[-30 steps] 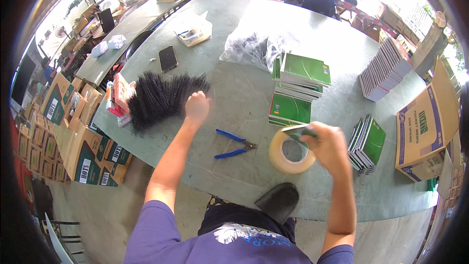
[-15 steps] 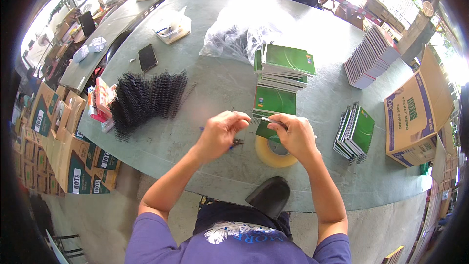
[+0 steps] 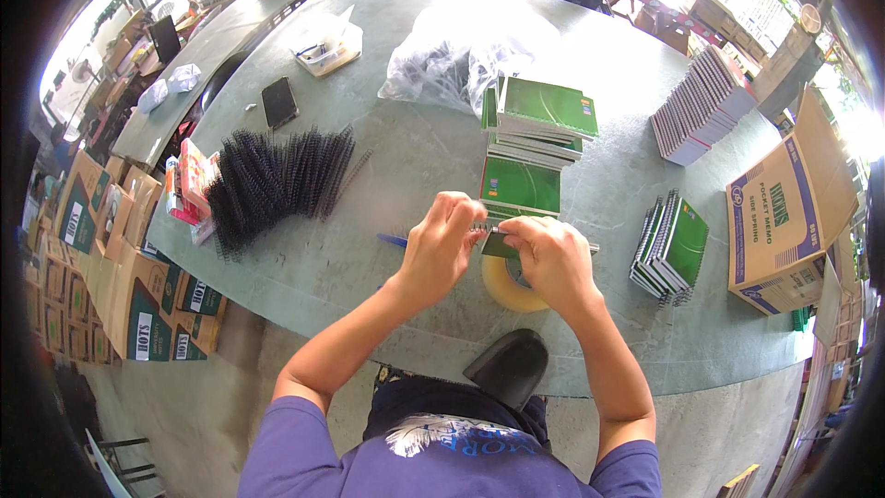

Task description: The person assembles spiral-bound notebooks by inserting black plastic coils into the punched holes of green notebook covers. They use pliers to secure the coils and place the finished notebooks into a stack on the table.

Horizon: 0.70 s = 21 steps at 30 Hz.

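At the near middle of the table, my right hand [image 3: 553, 256] is closed on a small dark green notebook [image 3: 499, 243], its thumb and fingers along the top edge. My left hand [image 3: 444, 242] pinches at the notebook's left end, where a short stretch of dark spiral wire [image 3: 478, 229] shows between the hands. How much of the wire lies inside the left fingers is hidden. Under the right hand lies a roll of yellowish tape [image 3: 502, 288]. Just beyond both hands stands a stack of green notebooks [image 3: 521, 186]. A blue-handled tool [image 3: 392, 240], partly covered, lies left of my left hand.
Loose black spiral coils [image 3: 277, 180] are heaped at left, near a phone [image 3: 278, 103]. A clear plastic bag [image 3: 433, 65] lies at the back. Bound notebooks [image 3: 680, 244], a taller notebook stack [image 3: 701, 106] and an open carton [image 3: 779, 221] stand at right. A black rounded object [image 3: 507, 369] juts over the near edge.
My left hand has moved right and slightly up, closing on the notebook's left end. The right hand has rolled over the notebook a little. More of the blue-handled tool shows.
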{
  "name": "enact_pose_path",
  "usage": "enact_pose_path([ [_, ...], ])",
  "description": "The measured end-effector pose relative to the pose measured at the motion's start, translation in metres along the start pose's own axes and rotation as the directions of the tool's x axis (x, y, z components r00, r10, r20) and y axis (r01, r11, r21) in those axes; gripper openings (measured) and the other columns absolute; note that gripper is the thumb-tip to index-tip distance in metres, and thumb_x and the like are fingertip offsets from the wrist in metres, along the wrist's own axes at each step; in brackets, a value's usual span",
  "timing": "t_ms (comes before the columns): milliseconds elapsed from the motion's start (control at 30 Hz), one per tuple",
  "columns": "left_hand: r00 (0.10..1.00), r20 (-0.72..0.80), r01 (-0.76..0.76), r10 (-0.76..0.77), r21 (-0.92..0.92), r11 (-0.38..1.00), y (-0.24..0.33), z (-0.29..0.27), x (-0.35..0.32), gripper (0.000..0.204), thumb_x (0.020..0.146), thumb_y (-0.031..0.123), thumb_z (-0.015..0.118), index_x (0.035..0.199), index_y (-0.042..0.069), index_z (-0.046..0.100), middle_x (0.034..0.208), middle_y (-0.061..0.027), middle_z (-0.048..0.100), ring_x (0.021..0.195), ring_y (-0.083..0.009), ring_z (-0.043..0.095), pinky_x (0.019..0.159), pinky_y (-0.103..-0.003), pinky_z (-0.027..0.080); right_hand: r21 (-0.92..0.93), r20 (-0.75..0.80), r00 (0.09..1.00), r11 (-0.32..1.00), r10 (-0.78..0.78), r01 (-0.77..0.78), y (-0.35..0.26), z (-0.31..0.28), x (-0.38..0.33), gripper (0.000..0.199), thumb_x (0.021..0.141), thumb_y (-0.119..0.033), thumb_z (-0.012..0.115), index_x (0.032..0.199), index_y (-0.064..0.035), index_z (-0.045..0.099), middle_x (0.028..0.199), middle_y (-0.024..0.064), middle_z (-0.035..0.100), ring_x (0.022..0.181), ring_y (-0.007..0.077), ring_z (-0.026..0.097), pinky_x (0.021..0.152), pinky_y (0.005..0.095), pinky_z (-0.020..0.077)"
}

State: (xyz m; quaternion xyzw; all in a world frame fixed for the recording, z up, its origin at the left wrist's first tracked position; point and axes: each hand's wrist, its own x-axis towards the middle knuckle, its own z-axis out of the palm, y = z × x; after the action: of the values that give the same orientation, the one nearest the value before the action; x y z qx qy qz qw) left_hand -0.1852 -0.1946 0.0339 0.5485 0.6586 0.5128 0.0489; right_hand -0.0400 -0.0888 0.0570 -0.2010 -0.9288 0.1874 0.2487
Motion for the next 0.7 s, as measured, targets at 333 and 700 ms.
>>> enact_pose_path([
  [333,0.898,0.386,0.19,-0.21,0.092,0.978,-0.009,-0.029,0.014,0.019,0.081,0.004,0.065,0.1,0.004,0.063,0.08,-0.0122,0.065,0.072,-0.0201,0.065,0.063,-0.031,0.049,-0.038,-0.277,0.957,0.995,0.083,-0.097,-0.005,0.022,-0.005,0.009,0.081,-0.013,0.061,0.088,-0.0115,0.066,0.084,0.0034,0.067,0.086,0.0225,0.062,0.08,0.0377,0.0437],
  [700,0.886,0.429,0.185,-0.175,0.018,0.983,-0.006,-0.036,0.017,0.017,0.089,0.011,0.054,0.1,0.0,0.062,0.077,-0.0131,0.067,0.068,-0.0206,0.064,0.067,-0.031,0.05,-0.1,-0.133,0.99,0.994,0.037,-0.051,-0.001,0.023,-0.007,0.029,0.078,-0.017,0.068,0.104,-0.009,0.062,0.083,0.0088,0.067,0.084,0.027,0.064,0.079,0.0405,0.0458],
])
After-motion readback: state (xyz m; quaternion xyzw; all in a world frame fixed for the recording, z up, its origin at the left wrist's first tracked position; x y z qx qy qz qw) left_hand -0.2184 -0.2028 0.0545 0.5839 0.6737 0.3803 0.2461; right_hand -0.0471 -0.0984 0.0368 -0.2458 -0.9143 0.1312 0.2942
